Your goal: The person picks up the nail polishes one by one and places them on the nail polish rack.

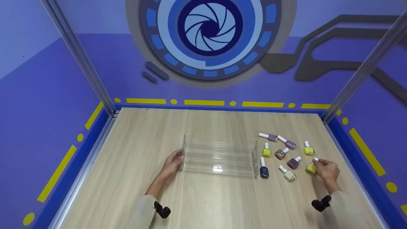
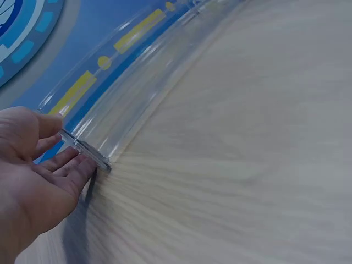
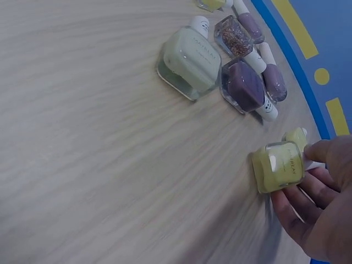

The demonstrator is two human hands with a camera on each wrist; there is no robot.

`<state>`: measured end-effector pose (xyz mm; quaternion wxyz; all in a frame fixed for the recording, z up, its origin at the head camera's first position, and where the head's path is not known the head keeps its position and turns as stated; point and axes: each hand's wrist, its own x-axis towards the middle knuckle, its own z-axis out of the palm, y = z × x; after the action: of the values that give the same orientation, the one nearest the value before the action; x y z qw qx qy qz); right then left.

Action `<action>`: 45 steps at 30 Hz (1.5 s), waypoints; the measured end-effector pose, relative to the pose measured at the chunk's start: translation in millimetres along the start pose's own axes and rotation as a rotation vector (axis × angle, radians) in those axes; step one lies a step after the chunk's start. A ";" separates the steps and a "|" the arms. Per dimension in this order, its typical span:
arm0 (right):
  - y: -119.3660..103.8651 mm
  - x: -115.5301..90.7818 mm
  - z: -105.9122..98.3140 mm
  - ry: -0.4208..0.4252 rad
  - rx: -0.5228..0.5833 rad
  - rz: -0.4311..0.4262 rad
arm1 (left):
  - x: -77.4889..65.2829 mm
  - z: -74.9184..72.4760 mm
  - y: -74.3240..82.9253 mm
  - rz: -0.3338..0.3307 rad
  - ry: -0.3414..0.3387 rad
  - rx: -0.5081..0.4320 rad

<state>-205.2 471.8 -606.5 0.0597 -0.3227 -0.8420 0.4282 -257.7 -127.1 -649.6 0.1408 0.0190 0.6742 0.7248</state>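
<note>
I see the L hand (image 1: 173, 162) pinching the left end of a clear rack (image 1: 217, 158) on the wood table (image 1: 222, 203). The R hand (image 1: 328, 171) pinches a yellow bottle (image 1: 311, 169) by its white cap, at the right side of the bunch — can't tell from here if it touches the wood. Btw rack & hand: a plum bottle (image 1: 293, 163), a pale green bottle (image 1: 289, 176), a brown sparkly bottle (image 1: 280, 154). A dark blue bottle (image 1: 264, 172) is just by the rack's right end — 2 light purple bottles (image 1: 290, 144) lie farther back.
</note>
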 end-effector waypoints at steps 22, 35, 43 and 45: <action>-38.5 -8.6 1.1 0.059 -0.005 -0.218 | -3.8 19.0 -3.6 -0.015 0.059 0.119; -65.7 -22.1 14.9 0.017 0.081 -0.303 | 0.7 20.3 -10.4 -0.059 -0.024 0.055; -91.3 -34.9 29.2 -0.072 0.093 -0.402 | 8.2 5.0 -12.4 -0.081 -0.039 -0.053; -97.2 -37.8 32.5 -0.101 0.088 -0.417 | 9.8 2.5 -10.5 -0.078 -0.046 -0.065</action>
<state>-235.6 385.8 -546.3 0.1186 -0.1168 -0.8729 0.4586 -264.6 -121.8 -661.3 0.1849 0.0047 0.6469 0.7398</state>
